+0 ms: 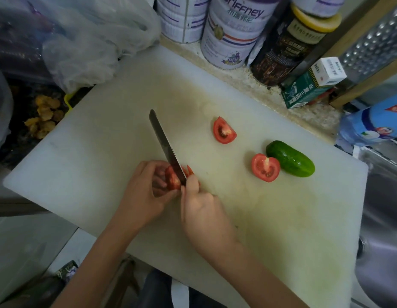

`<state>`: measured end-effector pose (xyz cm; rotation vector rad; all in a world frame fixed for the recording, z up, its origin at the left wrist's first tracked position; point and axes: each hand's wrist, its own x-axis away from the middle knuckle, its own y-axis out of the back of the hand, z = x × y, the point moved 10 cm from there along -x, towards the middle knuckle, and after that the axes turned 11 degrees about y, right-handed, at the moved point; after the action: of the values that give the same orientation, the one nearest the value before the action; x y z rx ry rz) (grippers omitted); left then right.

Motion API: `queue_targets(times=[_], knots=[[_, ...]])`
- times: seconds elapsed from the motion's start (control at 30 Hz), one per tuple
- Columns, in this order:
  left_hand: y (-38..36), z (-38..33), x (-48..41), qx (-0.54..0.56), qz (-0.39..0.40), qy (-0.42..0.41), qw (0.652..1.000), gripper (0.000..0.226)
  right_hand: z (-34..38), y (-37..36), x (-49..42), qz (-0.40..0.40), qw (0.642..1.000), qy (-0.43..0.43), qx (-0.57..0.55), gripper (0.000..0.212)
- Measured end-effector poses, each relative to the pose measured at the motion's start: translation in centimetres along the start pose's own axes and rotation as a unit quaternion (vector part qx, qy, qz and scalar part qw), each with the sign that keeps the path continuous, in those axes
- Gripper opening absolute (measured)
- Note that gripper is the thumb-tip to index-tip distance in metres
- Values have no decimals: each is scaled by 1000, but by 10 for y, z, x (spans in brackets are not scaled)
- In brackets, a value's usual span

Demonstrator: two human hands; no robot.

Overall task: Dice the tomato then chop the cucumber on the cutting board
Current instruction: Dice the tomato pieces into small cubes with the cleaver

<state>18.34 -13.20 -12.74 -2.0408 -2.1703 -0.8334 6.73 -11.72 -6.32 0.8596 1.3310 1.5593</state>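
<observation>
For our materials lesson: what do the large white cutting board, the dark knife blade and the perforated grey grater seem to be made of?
The large white cutting board looks like matte plastic: uniform white, stained, scuffed. The dark knife blade is probably metal, perhaps coated: thin, dull sheen. The perforated grey grater seems shiny sheet metal: punched holes glint.

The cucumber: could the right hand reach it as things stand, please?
Probably yes: open cutting board leads from the right hand to the cucumber, past a tomato half, though that hand grips the knife.

A home kitchen: cutting board [104,152] beside sink [384,218] (tins [233,34] behind)
</observation>
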Motion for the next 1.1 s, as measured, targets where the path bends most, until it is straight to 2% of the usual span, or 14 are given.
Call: queue_targets(times=[0.07, 0.17, 0.43, 0.57, 0.7, 1.1], knots=[[0, -2, 0, -7, 4, -3, 1000, 53, -1, 0, 6, 10, 1000, -7, 1, 22], [0, -5, 2, -20, 12, -9, 1000, 57, -7, 2, 28, 29, 999, -37, -1, 14], [-2, -1, 15, -12, 18, -40, 999, 55, -12, -14, 31, 89, 990, -29, -105, 23], [0, 0, 16, 4, 14, -52, 999, 55, -12, -8, 18, 60, 972, -4, -227, 21], [0, 3, 16, -3, 12, -68, 998, 53, -22, 21, 25, 6, 961, -12, -276, 25], [0, 3, 18, -3, 4, -59, 998, 48, -18, 17, 45, 25, 959, 3, -281, 17]])
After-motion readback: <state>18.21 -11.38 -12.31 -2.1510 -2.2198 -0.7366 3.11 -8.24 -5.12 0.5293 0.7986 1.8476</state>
